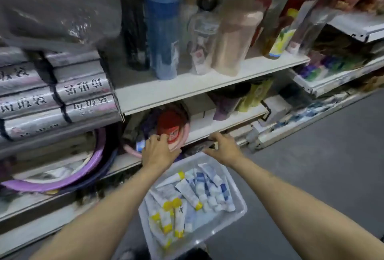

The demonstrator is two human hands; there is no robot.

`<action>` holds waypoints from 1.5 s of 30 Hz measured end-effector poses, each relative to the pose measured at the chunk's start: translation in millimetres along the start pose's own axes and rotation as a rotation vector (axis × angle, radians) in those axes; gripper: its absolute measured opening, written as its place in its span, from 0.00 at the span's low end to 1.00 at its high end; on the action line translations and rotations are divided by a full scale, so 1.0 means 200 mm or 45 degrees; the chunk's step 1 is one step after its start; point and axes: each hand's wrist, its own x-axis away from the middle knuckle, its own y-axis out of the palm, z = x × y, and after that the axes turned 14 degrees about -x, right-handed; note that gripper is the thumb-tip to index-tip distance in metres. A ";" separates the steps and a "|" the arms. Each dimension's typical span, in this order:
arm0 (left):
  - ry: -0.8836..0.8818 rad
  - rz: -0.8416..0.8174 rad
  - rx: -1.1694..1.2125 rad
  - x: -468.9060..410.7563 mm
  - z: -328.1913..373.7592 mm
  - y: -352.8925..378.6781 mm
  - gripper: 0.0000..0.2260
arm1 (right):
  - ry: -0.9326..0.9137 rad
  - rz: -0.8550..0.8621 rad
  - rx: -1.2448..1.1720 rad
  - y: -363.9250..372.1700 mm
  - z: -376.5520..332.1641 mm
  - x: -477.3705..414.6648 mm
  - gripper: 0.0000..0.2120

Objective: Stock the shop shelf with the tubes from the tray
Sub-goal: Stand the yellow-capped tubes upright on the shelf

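Tubes (195, 193), white with yellow or blue caps, lie heaped in the clear tray (239, 212) low by the person's legs, below the lower shelf (205, 129) where both hands reach. The left hand (158, 149) is curled at a round red-and-pink item (172, 126) with something small and blue-white just beside its fingers, though blur hides whether its grip holds it; the right hand (224, 147) spreads open against the shelf lip. Stocking looks barely begun, I'd say, and next comes clearing a gap among crowded goods, grey floor (311, 176) running alongside
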 end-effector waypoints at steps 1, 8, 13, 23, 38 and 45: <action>-0.059 -0.068 -0.001 0.01 0.00 0.08 0.27 | 0.002 -0.066 0.000 0.03 0.06 -0.03 0.27; -0.428 -0.517 0.167 0.22 -0.09 0.63 0.28 | 0.182 -0.482 -0.050 0.39 0.40 -0.05 0.23; -0.581 -0.758 0.404 0.38 -0.17 0.98 0.30 | 0.397 -0.711 -0.145 0.72 0.60 0.04 0.24; -0.932 -0.617 0.721 0.33 -0.18 1.31 0.27 | 0.649 -0.745 -0.408 1.09 0.72 -0.08 0.28; -1.120 -0.517 0.615 0.05 -0.29 1.47 0.20 | 1.142 -0.545 -0.870 1.45 0.71 -0.23 0.15; -1.222 -0.533 0.507 -0.03 -0.29 1.49 0.26 | 1.179 -0.547 -0.909 1.50 0.72 -0.23 0.22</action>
